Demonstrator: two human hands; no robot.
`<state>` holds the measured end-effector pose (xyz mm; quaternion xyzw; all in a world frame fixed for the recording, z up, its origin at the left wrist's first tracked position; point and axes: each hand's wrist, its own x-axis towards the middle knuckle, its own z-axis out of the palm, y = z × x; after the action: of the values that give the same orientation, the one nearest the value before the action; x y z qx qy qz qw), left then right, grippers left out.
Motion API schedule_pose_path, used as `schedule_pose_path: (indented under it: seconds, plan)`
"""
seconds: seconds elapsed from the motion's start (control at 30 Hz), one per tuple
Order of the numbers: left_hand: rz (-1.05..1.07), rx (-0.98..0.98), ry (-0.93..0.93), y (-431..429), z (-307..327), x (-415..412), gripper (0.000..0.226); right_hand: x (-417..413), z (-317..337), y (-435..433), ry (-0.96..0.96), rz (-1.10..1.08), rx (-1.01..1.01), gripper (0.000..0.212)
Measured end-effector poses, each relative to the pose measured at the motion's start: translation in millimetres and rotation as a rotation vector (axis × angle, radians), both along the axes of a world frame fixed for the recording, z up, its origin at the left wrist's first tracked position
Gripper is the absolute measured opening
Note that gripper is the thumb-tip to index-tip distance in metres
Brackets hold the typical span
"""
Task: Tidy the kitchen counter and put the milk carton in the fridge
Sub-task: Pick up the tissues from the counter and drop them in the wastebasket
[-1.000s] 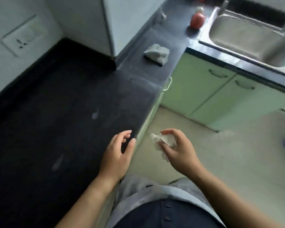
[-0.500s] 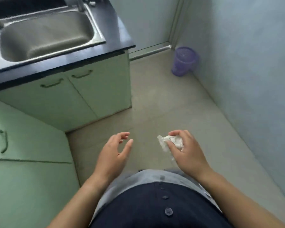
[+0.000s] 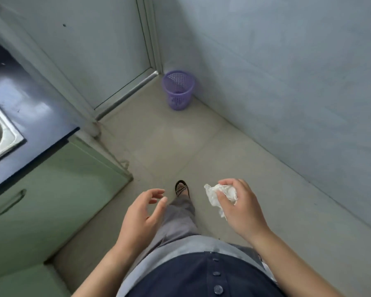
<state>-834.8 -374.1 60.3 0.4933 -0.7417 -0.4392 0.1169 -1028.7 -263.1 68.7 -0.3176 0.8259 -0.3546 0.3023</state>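
The right hand (image 3: 242, 209) has its grip clamped on a crumpled white tissue (image 3: 220, 195), thumb and fingers curled round it, as half a second ago. The left hand (image 3: 140, 215) has its grip apart, fingers loosely curved, holding nothing; unchanged. The view has swung right since then. The sink (image 3: 0, 133) and dark surface (image 3: 30, 116) now sit at the left edge. The purple bin (image 3: 178, 90) stands nearer centre, in the floor corner ahead of the hands. A sandalled foot (image 3: 181, 187) now shows between the hands.

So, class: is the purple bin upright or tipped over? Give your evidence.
Upright: the bin stands on its base on the floor, with its open rim facing up.
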Motion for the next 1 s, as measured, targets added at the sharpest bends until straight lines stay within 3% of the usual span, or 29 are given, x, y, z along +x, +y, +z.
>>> schedule_pose_path:
  seconds: [0.3, 0.5, 1.0]
  plan:
    - [-0.101, -0.036, 0.055, -190.2, 20.6, -174.5, 0.019, -160.0, 33.4, -152.1, 0.1, -0.117, -0.042, 0.013]
    - [-0.109, 0.024, 0.061, -267.9, 17.1, -260.2, 0.017, -240.6, 26.5, -225.7, 0.045, -0.146, -0.028, 0.015]
    - [0.179, 0.059, 0.006, -463.8, 0.6, -455.6, 0.015, -474.8, 17.8, -527.0, -0.018, 0.248, -0.047, 0.013]
